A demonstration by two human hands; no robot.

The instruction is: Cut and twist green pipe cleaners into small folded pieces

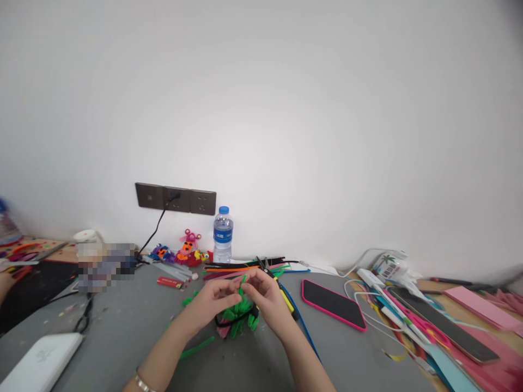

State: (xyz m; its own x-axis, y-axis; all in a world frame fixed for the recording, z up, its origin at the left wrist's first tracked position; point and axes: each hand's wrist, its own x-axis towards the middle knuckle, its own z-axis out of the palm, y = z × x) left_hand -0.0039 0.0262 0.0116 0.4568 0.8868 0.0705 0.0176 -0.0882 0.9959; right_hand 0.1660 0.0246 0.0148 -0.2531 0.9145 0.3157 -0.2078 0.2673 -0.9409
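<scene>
Over the grey table (122,343), my left hand (213,299) and my right hand (263,295) come together, fingertips pinched on a green pipe cleaner (244,280). Just below them sits a bundle of bent green pipe cleaners (235,325) with black and pink pieces in it; my hands partly cover it. A short loose piece of green pipe cleaner (198,347) lies left of the bundle. Beside my right hand are pliers (287,300) with yellow and black handles, and a long blue pipe cleaner (307,329) runs past my right forearm.
Pipe cleaners in several colours (229,268) lie behind my hands, near a water bottle (223,234) and small fuzzy figures (187,247). A pink-cased phone (334,305) is on the right, with white cables (378,320) beyond. At front left lies a white power bank (43,362).
</scene>
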